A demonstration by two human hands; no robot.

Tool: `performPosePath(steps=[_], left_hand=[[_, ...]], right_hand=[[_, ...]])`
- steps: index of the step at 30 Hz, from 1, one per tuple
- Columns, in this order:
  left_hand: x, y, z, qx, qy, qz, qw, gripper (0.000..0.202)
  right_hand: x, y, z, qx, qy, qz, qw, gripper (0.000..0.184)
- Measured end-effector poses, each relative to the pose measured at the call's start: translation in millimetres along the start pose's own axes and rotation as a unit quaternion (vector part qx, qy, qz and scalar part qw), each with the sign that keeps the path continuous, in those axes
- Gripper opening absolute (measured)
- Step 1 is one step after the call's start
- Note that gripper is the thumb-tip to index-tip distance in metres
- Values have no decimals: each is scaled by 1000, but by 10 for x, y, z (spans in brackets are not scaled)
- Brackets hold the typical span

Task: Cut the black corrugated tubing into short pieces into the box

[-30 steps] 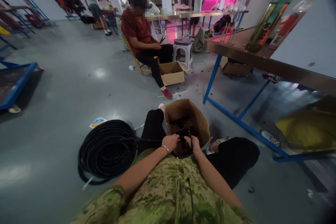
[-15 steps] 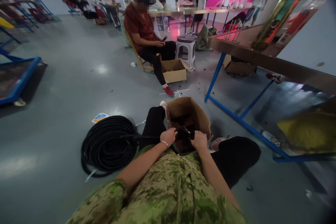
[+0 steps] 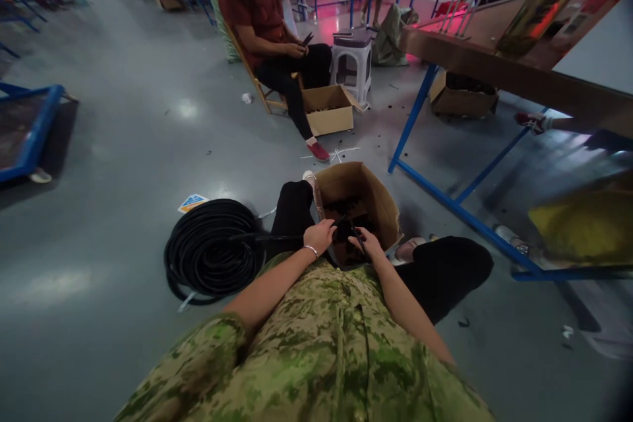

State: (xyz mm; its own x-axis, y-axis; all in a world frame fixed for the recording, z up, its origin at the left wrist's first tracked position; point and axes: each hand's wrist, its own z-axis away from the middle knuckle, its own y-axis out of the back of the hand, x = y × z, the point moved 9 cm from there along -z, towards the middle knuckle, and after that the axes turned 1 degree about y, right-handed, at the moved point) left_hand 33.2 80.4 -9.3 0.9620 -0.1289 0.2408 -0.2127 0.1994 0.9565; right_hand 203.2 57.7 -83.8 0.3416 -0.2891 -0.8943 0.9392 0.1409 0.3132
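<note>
left hand [image 3: 320, 236]: closing its fingers around the end of the black hose [image 3: 284, 237] and holding it just over the near rim of the cardboard box [image 3: 386, 204].
right hand [image 3: 368, 245]: gripping a thin dark tool [image 3: 356, 235] with its fingers closed. The tool is too small to say what kind it is, and its tip is pointing toward the left hand.
black hose: running as a single strand from the coil [image 3: 212, 252], across the person's left leg and into the left hand.
coil: lying on the floor just beside the person's left leg.
cardboard box: standing open on the floor between the person's knees and holding small dark pieces. Both hands are hovering close together over its near edge.
co-worker [image 3: 262, 13]: sitting on a chair well apart from the person, wearing a red shirt and holding something dark in both hands above a second box [image 3: 329, 115].
stool [image 3: 352, 62]: standing just beside the co-worker.
bench [image 3: 494, 76]: standing on blue legs at the right — well apart from the hands.
</note>
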Motion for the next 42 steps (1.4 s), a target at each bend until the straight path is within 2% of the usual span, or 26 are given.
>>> performPosePath(steps=[4,10,14,19,23,28,37,42], left_hand=[[12,57,5,7,4,-3,1000,35],[15,91,11,3,16,1,1000,37],[58,57,19,-4,-14,-5,1000,37],[94,46,28,10,-45,-6,999,35],[107,27,27,2,-50,-11,999,35],[108,2,13,-11,-50,-19,999,36],[64,2,-8,-13,-36,-12,999,35],[69,2,2,-16,-38,-17,999,34]], right_hand=[[48,-15,-2,-13,-22,-33,999,45],[-42,-100,33,-61,16,-15,998,43],[-135,-115,56,-66,49,-4,997,42],[-123,-131,57,-80,33,0,996,43],[-187,-110,72,-67,67,17,995,42],[-271,-104,113,-38,107,43,993,31],[-301,-121,121,3,113,121,986,23],[-227,-154,99,-23,86,73,993,29]])
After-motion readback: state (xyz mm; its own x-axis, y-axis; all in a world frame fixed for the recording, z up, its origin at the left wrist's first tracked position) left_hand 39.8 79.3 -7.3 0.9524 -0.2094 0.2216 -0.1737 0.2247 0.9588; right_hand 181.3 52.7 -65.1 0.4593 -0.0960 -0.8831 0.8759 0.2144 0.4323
